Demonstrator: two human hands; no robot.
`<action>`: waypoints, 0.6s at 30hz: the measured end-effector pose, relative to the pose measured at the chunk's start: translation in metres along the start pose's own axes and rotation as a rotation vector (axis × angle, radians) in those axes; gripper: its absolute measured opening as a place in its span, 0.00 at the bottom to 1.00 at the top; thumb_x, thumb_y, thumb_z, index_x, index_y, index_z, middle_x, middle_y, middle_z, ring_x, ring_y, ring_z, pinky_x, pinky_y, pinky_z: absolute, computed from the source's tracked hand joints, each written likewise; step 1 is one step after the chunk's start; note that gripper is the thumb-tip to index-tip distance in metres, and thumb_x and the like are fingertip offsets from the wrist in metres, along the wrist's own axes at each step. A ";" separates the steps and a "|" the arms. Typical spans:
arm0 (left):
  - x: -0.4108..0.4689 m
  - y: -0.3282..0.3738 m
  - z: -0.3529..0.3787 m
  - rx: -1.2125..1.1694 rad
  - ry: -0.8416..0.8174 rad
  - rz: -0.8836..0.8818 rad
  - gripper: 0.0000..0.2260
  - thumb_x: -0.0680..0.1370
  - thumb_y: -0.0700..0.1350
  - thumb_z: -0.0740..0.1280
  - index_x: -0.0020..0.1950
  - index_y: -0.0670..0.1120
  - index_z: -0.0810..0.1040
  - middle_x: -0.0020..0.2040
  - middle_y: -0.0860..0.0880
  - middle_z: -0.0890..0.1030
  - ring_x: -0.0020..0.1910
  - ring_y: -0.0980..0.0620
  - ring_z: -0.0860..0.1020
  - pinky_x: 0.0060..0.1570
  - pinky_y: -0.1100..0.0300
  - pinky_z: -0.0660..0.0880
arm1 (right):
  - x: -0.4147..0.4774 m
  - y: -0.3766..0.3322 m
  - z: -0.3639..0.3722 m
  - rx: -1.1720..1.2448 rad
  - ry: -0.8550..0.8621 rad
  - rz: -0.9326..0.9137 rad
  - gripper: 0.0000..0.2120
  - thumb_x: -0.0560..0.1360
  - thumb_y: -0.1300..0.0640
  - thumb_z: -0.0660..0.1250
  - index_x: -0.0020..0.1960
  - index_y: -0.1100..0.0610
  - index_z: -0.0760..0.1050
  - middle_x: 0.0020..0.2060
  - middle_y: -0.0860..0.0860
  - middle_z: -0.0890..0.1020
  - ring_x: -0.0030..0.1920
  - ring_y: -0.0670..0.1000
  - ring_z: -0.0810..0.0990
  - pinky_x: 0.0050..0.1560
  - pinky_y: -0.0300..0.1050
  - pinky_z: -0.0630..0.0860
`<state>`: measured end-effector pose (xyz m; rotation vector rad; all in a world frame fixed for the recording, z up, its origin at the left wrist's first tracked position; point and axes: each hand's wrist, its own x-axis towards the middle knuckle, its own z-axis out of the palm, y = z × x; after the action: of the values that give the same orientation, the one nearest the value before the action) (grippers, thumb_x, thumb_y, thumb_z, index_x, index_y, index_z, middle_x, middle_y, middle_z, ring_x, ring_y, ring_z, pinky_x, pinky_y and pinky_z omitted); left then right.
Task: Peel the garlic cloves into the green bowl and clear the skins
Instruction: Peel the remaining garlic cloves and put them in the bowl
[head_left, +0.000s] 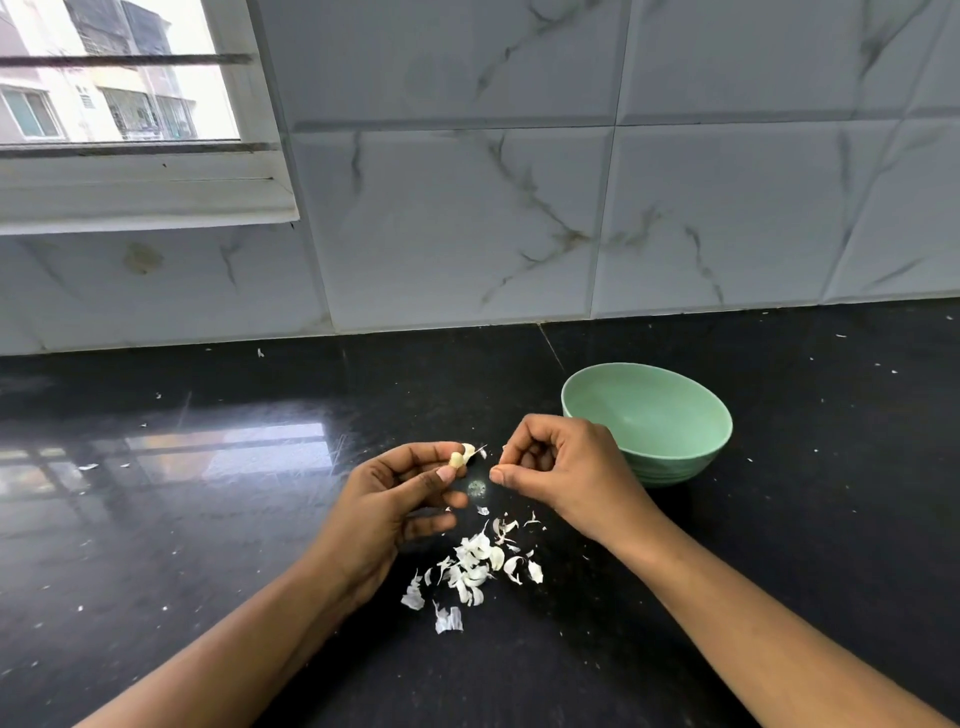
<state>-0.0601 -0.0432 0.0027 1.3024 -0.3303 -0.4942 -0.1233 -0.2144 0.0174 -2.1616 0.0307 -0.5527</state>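
My left hand (400, 499) pinches a small pale garlic clove (457, 460) between thumb and fingertips, with loose skin sticking out to its right. My right hand (561, 467) is just right of it, fingers curled and pinched on a tiny scrap of skin (504, 448). A pile of white garlic skins (475, 569) lies on the black counter below both hands. The green bowl (675, 415) stands upright behind my right hand; the part of its inside that shows looks empty, the near part is hidden by the hand.
The glossy black counter (208, 519) stretches left and right, dotted with tiny skin flecks. A marbled tile wall (519, 208) rises at the back, with a window (104, 78) at the upper left.
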 end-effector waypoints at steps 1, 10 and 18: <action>0.000 0.000 0.000 0.002 -0.003 0.002 0.09 0.67 0.41 0.70 0.46 0.45 0.84 0.42 0.48 0.84 0.33 0.56 0.81 0.30 0.65 0.78 | 0.000 0.000 0.000 0.008 -0.008 -0.003 0.10 0.66 0.60 0.77 0.34 0.51 0.76 0.25 0.45 0.76 0.26 0.41 0.71 0.27 0.36 0.71; -0.004 -0.002 -0.001 0.198 0.044 0.194 0.10 0.67 0.39 0.72 0.47 0.42 0.84 0.39 0.40 0.84 0.33 0.53 0.80 0.36 0.63 0.79 | -0.007 -0.007 0.009 0.020 -0.012 -0.136 0.04 0.68 0.56 0.76 0.42 0.54 0.83 0.31 0.46 0.83 0.31 0.45 0.81 0.35 0.43 0.78; -0.006 -0.003 -0.004 0.519 0.121 0.393 0.08 0.66 0.47 0.74 0.44 0.49 0.85 0.35 0.49 0.85 0.34 0.52 0.83 0.39 0.62 0.79 | -0.008 -0.004 0.010 -0.082 0.020 -0.181 0.02 0.71 0.54 0.73 0.42 0.52 0.84 0.30 0.44 0.82 0.31 0.43 0.79 0.34 0.39 0.75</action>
<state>-0.0639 -0.0368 -0.0006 1.7082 -0.6248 0.0123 -0.1272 -0.2021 0.0124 -2.2523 -0.1356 -0.6870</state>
